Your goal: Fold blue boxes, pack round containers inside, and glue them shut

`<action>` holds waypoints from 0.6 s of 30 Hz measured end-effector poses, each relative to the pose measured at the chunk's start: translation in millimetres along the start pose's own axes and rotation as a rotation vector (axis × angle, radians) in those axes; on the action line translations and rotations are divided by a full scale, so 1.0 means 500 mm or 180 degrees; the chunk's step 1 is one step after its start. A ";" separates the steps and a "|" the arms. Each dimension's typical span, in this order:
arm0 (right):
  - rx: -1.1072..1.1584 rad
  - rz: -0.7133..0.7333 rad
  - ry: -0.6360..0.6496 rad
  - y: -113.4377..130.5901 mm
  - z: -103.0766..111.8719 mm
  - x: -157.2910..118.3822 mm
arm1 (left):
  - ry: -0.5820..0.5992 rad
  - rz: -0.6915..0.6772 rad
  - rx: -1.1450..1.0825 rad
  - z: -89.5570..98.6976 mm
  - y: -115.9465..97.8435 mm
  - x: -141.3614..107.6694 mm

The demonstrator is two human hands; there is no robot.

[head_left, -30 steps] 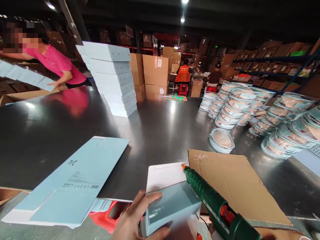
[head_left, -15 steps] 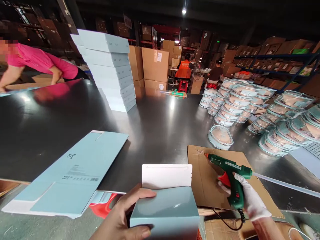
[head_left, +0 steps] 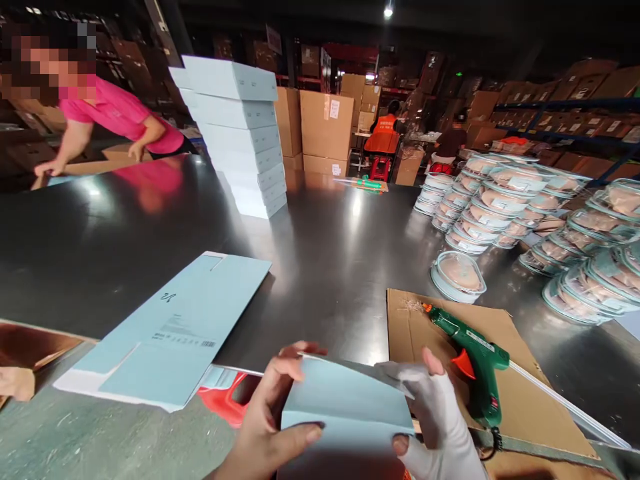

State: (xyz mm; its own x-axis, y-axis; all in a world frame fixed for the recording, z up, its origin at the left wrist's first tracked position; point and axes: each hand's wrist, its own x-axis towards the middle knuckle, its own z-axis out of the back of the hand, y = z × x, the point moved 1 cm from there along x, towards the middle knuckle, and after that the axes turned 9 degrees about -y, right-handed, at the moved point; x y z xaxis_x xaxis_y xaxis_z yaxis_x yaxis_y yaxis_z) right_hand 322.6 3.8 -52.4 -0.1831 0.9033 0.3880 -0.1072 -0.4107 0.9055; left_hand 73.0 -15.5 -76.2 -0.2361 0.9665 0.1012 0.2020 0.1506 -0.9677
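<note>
A light blue carton [head_left: 345, 413] is held between my two hands at the near edge of the table. My left hand [head_left: 273, 413] wraps its left side, thumb on the front face and fingers at the back. At its right side is my right hand [head_left: 437, 417], in a white fingerless-tipped glove, with the thumb on the front and fingers against the raised flap. The flap now leans over the top. Beside my right hand, a green hot glue gun [head_left: 480, 357] with a red trigger lies on a brown cardboard sheet [head_left: 535, 393].
Flat blue cartons [head_left: 190, 320] lie to the left on the dark table [head_left: 320, 280]. A tall stack of boxes [head_left: 240, 133] stands behind. Several clear-lidded oval containers [head_left: 500, 200] are piled at right, one single container [head_left: 457, 275] nearer. A person in pink [head_left: 120, 113] bends at far left.
My right hand has let go of the glue gun, leaving it on the cardboard, and has moved left to the carton. The upright flap is folded down. The view has shifted slightly left.
</note>
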 end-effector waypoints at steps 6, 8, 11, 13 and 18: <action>-0.1005 0.0768 0.0455 0.016 0.031 0.019 | 0.0520 -0.0452 0.0037 -0.009 -0.004 0.020; -0.0997 0.0880 0.0543 0.022 0.033 0.028 | 0.0745 -0.0462 0.0246 -0.009 -0.017 0.028; -0.0998 0.0949 0.0648 0.025 0.034 0.035 | 0.0817 -0.0371 0.0322 -0.003 -0.037 0.040; -0.0801 0.0634 0.0665 0.022 0.041 0.035 | 0.0590 -0.0304 0.0308 0.006 -0.048 0.050; -0.0421 -0.0200 0.0091 0.004 0.076 0.043 | -0.1535 0.0072 -0.0029 0.028 -0.029 0.073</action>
State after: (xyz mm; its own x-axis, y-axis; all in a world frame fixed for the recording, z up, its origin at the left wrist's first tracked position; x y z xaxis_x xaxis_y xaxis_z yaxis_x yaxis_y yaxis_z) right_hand 355.7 27.2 -35.8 -0.1997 0.9245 0.3247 -0.2467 -0.3681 0.8965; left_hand 48.5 14.6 -61.8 -0.6450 0.7631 -0.0406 0.2199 0.1345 -0.9662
